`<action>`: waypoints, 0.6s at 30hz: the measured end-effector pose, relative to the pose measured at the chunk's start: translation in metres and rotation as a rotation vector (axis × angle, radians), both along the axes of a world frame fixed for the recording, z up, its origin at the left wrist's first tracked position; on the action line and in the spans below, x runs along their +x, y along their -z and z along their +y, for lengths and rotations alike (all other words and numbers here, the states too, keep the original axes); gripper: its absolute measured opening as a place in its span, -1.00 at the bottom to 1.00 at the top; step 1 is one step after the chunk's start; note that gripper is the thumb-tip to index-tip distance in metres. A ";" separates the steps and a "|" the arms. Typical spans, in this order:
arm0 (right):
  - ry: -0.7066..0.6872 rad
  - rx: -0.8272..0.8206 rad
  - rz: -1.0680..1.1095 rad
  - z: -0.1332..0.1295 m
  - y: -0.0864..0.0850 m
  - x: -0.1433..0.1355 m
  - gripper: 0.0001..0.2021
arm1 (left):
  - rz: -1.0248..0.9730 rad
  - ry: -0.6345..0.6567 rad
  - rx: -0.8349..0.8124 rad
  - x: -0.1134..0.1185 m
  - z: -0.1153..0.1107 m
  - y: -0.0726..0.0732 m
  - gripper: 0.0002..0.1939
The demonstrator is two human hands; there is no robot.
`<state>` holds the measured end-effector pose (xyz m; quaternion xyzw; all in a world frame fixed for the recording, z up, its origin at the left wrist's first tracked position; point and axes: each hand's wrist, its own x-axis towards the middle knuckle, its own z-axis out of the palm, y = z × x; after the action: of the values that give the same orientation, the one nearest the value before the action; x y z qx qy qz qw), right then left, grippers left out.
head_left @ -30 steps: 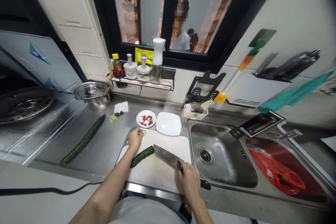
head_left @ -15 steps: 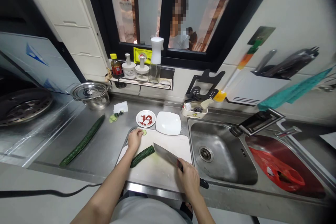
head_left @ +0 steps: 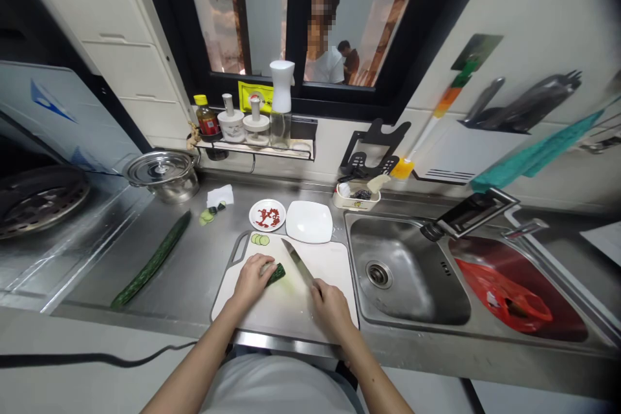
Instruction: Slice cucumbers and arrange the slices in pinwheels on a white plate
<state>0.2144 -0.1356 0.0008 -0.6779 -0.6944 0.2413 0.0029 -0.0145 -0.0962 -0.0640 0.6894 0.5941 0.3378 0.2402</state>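
Note:
My left hand (head_left: 250,281) is closed over a piece of cucumber (head_left: 277,273) on the white cutting board (head_left: 310,323); only the cucumber's right end shows past my fingers. In my right hand (head_left: 334,310) is a kitchen knife (head_left: 297,262), gripped by its handle, with the blade pointing up and left, a little apart from the cucumber's cut end. Several thin cucumber slices (head_left: 260,239) lie in a row near the board's upper left corner. A whole cucumber (head_left: 152,260) rests on the steel counter to the left.
Behind the board stand a plate of chopped red bits (head_left: 253,208) and a white square plate (head_left: 309,221). Cucumber scraps (head_left: 207,216) lie by a paper towel (head_left: 220,195). A lidded pot (head_left: 167,176) is back left; the sink (head_left: 407,278) is right. A person (head_left: 325,65) shows in the window.
My left hand has come back from the slices at the top of the board and taken hold of the cucumber. The knife has turned more edge-on to my view.

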 end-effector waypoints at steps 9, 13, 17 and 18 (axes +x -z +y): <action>-0.103 -0.094 -0.073 0.005 -0.013 -0.025 -0.72 | 0.034 0.067 -0.006 0.006 -0.008 0.003 -0.71; -0.123 -0.091 -0.071 0.004 -0.016 -0.029 -0.73 | 0.021 0.089 -0.008 0.007 -0.008 0.003 -0.74; -0.136 -0.105 -0.078 0.004 -0.020 -0.031 -0.72 | 0.039 0.113 0.001 0.009 -0.010 0.006 -0.76; -0.141 -0.109 -0.080 0.003 -0.021 -0.032 -0.71 | 0.044 0.113 0.007 0.009 -0.010 0.007 -0.76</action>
<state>0.1825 -0.1323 0.0219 -0.6356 -0.7258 0.2511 -0.0786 -0.0058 -0.1058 -0.0712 0.7300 0.5581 0.3104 0.2435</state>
